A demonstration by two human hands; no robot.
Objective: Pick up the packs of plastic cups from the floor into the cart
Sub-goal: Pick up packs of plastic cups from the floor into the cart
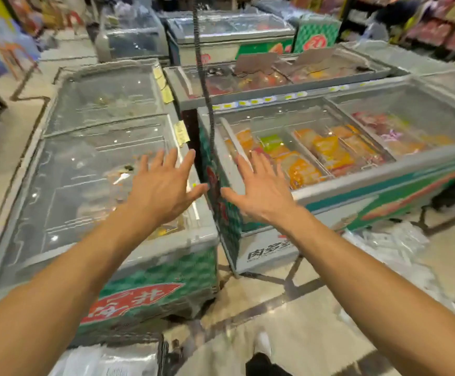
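Note:
Both my arms reach forward at chest height over the freezers. My left hand [164, 185] has its fingers spread and straight, palm down, holding nothing. My right hand [261, 188] is spread the same way beside it, also empty. Clear plastic packs [394, 248], blurred, lie on the floor to the right, by the foot of the right freezer. More clear plastic packaging [107, 362] shows at the bottom left edge, below my left forearm. I cannot tell whether it lies in a cart.
A glass-topped chest freezer [91, 164] stands at the left, another with orange and yellow food packs [329, 153] at the right, a narrow gap between them. More freezers and shelves stand behind. Tiled floor [288, 335] lies below, with my shoe [263, 346] on it.

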